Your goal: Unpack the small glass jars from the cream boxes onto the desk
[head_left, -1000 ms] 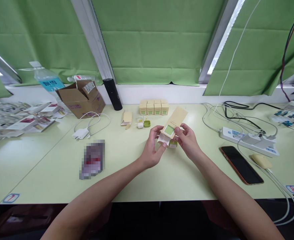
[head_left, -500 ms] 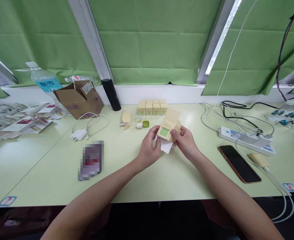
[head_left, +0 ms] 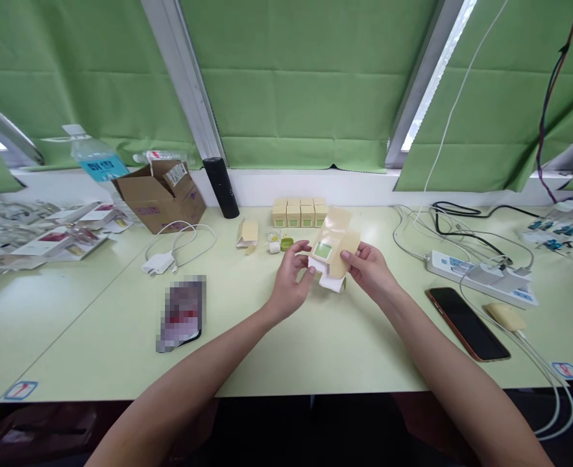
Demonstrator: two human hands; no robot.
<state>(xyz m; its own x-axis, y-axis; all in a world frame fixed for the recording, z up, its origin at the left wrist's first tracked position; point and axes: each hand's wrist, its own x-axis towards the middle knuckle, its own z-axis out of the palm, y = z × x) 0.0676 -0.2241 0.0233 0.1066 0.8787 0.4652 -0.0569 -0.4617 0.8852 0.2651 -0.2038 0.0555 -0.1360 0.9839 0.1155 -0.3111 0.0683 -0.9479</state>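
Observation:
In front of me is a small beige carton point(head_left: 333, 230) with a green window, its flaps spread and white inner sides showing below. My right hand point(head_left: 368, 267) pinches its right side between thumb and fingers. At the carton's left edge, my left hand point(head_left: 291, 275) has its thumb and fingers parted; the thumb tip lies by a white flap, and contact is unclear. Beyond my left hand lie a small olive-green case point(head_left: 287, 244) and a small white piece point(head_left: 274, 247). Another beige carton point(head_left: 248, 232) lies opened farther left.
Several closed beige cartons point(head_left: 300, 214) line the back, near a black cylinder point(head_left: 221, 188) and cardboard box point(head_left: 169, 204). A white charger point(head_left: 158, 263) and a partly pixelated flat item point(head_left: 183, 313) lie left. Right are a phone point(head_left: 468, 323), yellow case point(head_left: 506, 316) and power strip point(head_left: 481, 279).
The carton has tilted and its lower white flaps have swung out more. My left fingers have loosened from its left edge, while my right hand keeps its grip. The view has shifted slightly.

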